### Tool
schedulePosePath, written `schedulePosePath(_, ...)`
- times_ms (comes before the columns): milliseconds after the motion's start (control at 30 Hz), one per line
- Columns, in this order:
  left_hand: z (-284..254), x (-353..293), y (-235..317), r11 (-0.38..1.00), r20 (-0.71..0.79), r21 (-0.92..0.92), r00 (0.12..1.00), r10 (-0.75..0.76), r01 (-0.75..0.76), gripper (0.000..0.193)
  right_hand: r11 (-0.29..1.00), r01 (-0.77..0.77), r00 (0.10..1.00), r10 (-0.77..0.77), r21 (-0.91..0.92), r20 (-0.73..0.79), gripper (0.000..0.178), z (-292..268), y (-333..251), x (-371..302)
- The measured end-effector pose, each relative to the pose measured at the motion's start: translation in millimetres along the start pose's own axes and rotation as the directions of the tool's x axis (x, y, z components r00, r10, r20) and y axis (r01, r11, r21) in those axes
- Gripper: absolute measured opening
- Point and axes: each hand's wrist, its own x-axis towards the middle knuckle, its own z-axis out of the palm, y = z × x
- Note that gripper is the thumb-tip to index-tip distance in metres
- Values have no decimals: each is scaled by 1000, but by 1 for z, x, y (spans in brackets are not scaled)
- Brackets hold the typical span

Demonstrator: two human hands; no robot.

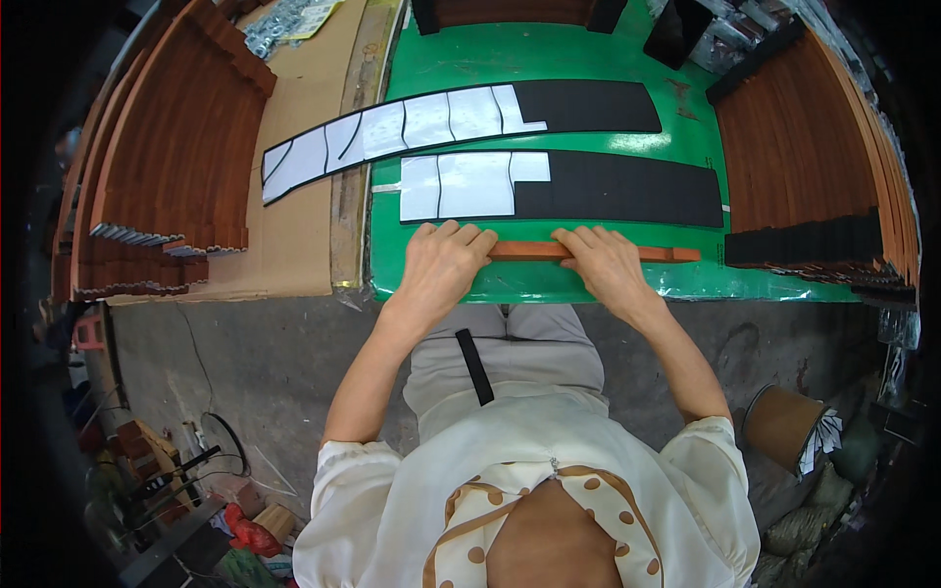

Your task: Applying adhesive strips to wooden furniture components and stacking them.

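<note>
A narrow reddish-brown wood-look strip [529, 252] lies lengthwise along the near edge of the green tabletop. My left hand [438, 267] has its fingers curled over the strip's left end. Nearer its middle, my right hand [608, 269] grips it from above, and the right end sticks out past that hand. Just beyond my hands is a flat black strip [618, 191] partly covered by white backing paper. Farther back rests a longer, slightly curved black strip [588, 106], its white-covered left part reaching over the brown board. My fingertips' undersides are hidden.
Brown slatted panels [176, 137] stand stacked at the left on a cardboard-covered surface [294, 235]. More brown panels [794, 147] with black ends stand at the right. Clear plastic packets [289, 24] lie at the far left. A brown bin [784, 426] sits on the floor at right.
</note>
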Motion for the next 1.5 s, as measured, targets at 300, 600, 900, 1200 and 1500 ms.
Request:
schedulePosePath(300,-25,19,-24,958,-166,-285,986,-20,-29,42,982,-8,1000,12,187,-17,33,-31,17,42)
schedulePosePath(600,19,88,-68,986,373,-11,914,157,-165,45,992,66,960,-92,107,266,28,23,43,108)
schedulePosePath(900,17,90,-56,984,426,119,902,71,-134,50,963,27,908,-136,268,396,20,8,57,121)
schedulePosePath(1200,17,90,-51,972,426,178,902,64,-153,46,959,25,953,-108,282,284,13,-3,59,106)
schedulePosePath(1500,11,71,-85,947,230,-321,969,88,-10,35,36,139,828,543,990,-136,28,-33,75,32)
